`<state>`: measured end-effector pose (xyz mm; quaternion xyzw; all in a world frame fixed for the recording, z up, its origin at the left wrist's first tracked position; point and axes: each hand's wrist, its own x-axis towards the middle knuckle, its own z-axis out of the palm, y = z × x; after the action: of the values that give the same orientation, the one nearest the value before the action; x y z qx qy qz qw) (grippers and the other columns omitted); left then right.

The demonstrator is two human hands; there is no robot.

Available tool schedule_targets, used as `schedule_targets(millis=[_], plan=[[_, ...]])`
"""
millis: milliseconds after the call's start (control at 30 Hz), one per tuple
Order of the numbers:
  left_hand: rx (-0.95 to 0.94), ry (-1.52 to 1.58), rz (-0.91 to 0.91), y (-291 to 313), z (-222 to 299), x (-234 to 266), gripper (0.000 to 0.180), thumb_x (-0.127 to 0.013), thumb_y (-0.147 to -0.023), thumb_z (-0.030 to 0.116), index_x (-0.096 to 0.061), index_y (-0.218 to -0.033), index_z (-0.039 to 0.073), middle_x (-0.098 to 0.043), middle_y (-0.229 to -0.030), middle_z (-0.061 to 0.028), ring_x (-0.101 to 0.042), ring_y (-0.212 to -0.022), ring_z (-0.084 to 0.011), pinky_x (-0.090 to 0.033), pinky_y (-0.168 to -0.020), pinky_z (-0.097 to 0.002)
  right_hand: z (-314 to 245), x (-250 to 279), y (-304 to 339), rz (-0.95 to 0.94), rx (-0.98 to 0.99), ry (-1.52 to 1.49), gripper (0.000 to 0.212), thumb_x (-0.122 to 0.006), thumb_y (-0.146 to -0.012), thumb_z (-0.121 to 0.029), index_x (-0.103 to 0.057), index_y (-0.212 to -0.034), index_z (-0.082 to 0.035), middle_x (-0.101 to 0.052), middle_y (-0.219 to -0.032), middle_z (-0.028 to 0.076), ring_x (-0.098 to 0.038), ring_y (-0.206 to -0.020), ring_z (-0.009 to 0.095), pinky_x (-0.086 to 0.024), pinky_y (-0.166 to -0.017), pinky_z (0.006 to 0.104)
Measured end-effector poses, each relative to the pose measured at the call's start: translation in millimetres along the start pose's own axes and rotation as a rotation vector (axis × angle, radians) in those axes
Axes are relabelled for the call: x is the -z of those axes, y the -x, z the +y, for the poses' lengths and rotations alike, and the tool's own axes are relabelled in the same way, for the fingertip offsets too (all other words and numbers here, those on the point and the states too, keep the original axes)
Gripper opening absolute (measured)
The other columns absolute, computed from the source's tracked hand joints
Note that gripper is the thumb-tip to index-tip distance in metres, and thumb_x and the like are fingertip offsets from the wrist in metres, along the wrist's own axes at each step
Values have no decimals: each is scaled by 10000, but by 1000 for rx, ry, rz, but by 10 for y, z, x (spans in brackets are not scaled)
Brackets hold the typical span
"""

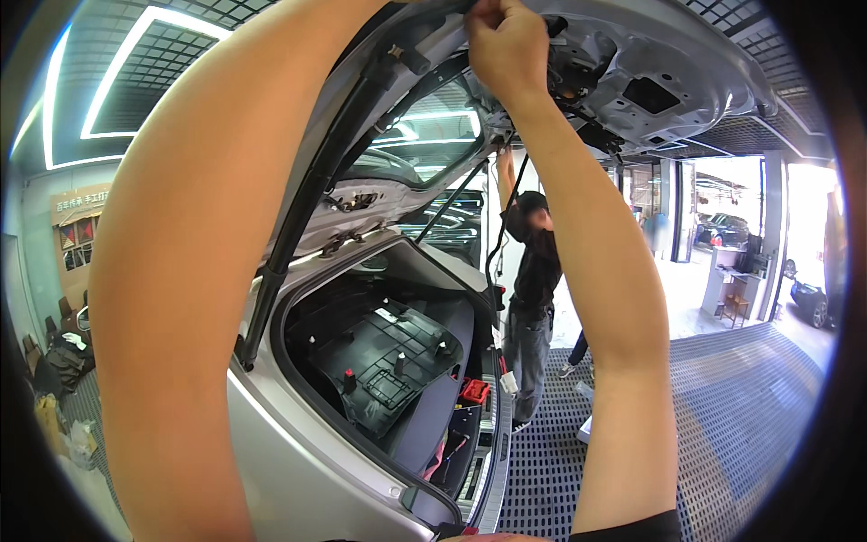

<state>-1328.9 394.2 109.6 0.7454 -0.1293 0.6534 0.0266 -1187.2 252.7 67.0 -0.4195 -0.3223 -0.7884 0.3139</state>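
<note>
Overhead is the raised tailgate (668, 68) of a silver car, its inner metal bare, with openings and dark wiring showing. My right hand (510, 54) is up at the tailgate's edge near the rear window (420, 144). Its fingers are closed in a pinch; what lies between them is hidden. My left forearm (181, 271) rises past the upper edge of the picture, so the left hand is out of sight. Between my arms runs a black tailgate strut (316, 185). Below, a large black plastic trim panel (388, 348) with clips lies in the open boot.
A co-worker (533, 271) in dark clothes stands across the boot, one arm raised to the tailgate. A red case (474, 390) and small tools lie by the boot sill. Grated flooring (741, 425) spreads to the right. Bags and chairs (68, 361) stand at the left wall.
</note>
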Motion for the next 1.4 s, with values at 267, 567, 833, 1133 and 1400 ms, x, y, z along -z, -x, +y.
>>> schedule_targets(millis=[267,567,833,1133,1400], plan=[[-336,-34,668,62,-159,-531,414,-846,-779,267,-754,-1093,13,-764,-1074,-196,-749,-1012,-313,-588,-888,-404,-44,947,861,-163,-218,23,162,-723,-886,-114,-682,-992,2,-715,-901,111,-679,-832,203,-532,-792,326],[-478,-402,286,292,376,-538,247,-751,-891,215,-663,-1061,59,-720,-988,-92,-696,-954,-292,-577,-823,-411,-765,3541,3165,-655,-700,-52,108,-716,-864,-12,-623,-918,-15,-619,-841,134,-623,-697,241,-494,-656,354],[-212,-529,109,55,481,-466,283,-740,-930,271,-693,-978,-3,-746,-884,-214,-742,-890,-398,-591,-799,-467,-1839,6464,6590,-1392,-1240,281,201,-709,-850,-189,-691,-798,5,-666,-704,201,-672,-643,408,-533,-654,491],[-250,-560,41,74,425,-529,348,-601,-1014,291,-701,-937,-33,-733,-839,-252,-740,-853,-410,-582,-803,-497,-2029,6897,6757,-1564,-1576,401,196,-708,-851,-183,-691,-804,7,-665,-705,202,-672,-643,404,-532,-653,489],[-327,-595,51,77,359,-533,336,-580,-1033,279,-659,-986,-45,-701,-716,-238,-726,-732,-405,-574,-757,-489,-892,5723,6520,-1291,-1409,234,192,-707,-852,-178,-690,-809,8,-665,-705,202,-672,-644,401,-531,-652,488]])
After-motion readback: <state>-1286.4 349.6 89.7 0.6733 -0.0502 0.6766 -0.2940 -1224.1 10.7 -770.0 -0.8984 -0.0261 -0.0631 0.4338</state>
